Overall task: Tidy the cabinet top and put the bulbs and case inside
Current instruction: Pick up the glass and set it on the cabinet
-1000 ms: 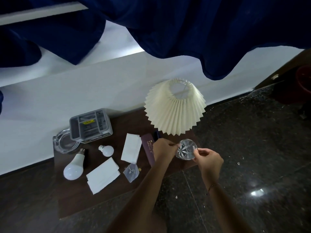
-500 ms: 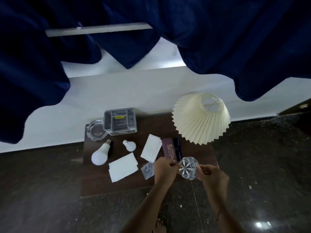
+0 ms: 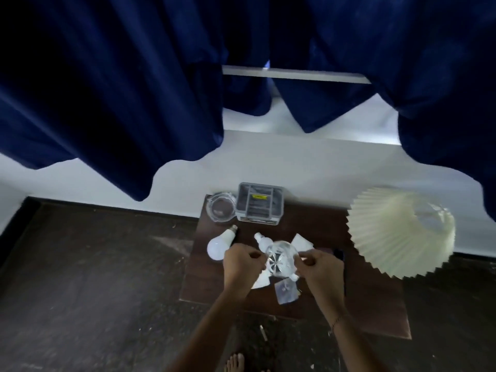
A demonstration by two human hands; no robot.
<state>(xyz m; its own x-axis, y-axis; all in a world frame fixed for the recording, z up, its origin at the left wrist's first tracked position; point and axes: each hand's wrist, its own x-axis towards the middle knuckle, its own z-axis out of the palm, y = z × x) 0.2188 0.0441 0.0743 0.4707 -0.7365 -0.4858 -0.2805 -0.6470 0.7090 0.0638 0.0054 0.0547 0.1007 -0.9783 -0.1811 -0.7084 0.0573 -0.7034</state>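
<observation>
Both hands are raised over the bench (image 3: 322, 226). The left hand (image 3: 241, 267) and the right hand (image 3: 320, 271) each pinch the clear cut-glass piece (image 3: 280, 260) from one side. Compared with before, it is now held further left, above the small bulb (image 3: 261, 238), with the large bulb (image 3: 218, 245) beside it.

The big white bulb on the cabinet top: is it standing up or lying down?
Lying down. The big white bulb rests on its side on the cabinet top, its metal base pointing toward the wall and the clear glass dish.
</observation>
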